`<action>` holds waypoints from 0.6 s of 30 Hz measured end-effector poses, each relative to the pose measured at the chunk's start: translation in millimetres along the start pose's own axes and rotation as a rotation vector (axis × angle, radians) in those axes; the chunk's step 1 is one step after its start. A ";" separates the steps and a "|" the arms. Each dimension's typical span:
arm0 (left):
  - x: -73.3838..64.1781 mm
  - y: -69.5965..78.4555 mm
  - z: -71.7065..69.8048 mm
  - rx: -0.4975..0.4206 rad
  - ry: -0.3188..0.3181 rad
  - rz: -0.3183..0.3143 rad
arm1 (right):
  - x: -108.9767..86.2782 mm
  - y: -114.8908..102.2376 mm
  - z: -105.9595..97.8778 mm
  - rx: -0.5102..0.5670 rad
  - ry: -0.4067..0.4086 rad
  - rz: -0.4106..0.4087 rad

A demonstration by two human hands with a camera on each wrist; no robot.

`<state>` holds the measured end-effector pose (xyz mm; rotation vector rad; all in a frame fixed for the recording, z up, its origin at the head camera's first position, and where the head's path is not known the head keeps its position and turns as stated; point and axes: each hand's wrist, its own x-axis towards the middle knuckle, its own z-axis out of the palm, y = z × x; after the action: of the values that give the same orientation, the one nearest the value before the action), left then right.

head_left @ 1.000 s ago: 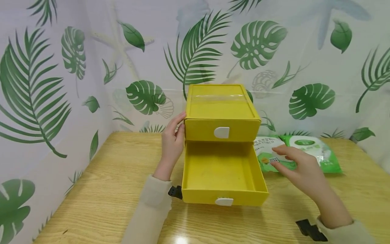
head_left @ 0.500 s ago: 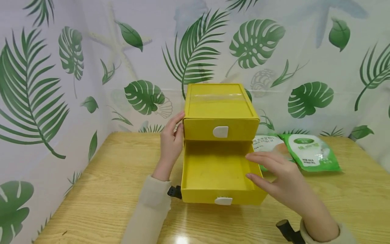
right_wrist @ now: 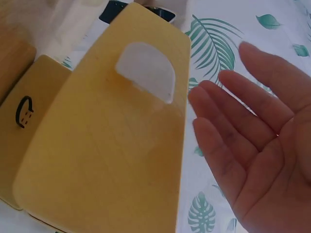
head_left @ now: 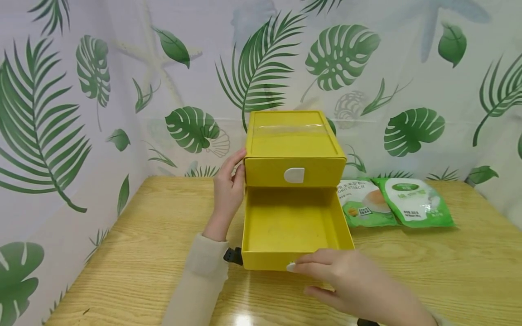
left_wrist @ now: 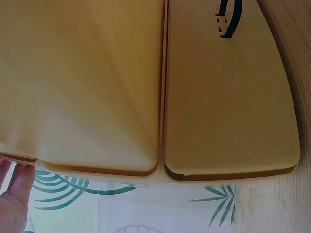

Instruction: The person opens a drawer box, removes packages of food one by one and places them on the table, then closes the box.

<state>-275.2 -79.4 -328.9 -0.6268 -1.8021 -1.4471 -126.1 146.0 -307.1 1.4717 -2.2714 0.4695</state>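
Note:
A yellow two-drawer box (head_left: 289,145) stands on the table, its upper drawer (head_left: 265,172) pushed in and its lower drawer (head_left: 265,261) pulled far out, showing the bare bottom. Each front has a white tab handle (head_left: 294,175). My left hand (head_left: 229,188) rests against the box's left side, fingers extended; in the left wrist view its fingers (left_wrist: 22,184) touch the edge. At the lower drawer's front is my right hand (head_left: 346,276), fingertips by the lower white tab (head_left: 291,267), which they partly hide. The right wrist view shows that hand with loosely bent fingers, apart from the drawer front (right_wrist: 107,145).
Right of the box, two green-and-white bags lie on the wooden table (head_left: 171,217): a corn starch bag (head_left: 363,203) and another bag (head_left: 416,203) beside it. A leaf-patterned cloth (head_left: 163,90) hangs behind and to the left.
My right hand has moved left and down, from over the bags, past the drawer's right side, to the lower drawer's front. The left hand stays on the box's side.

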 end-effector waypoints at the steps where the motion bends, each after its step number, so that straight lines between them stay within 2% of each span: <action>1: -0.2 0.2 -0.1 0.002 0.000 0.000 | -0.2 -0.3 1.3 -0.003 -0.035 0.016; 5: -0.1 1.9 -0.3 0.008 0.000 -0.002 | 0.7 1.0 6.0 -0.016 -0.083 0.048; 18: 0.0 3.4 -1.2 0.010 -0.007 0.000 | 2.9 4.1 9.2 -0.013 -0.059 0.064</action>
<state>-272.3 -79.7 -326.8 -0.6269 -1.8138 -1.4368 -132.3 140.9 -313.9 1.4278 -2.3683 0.4343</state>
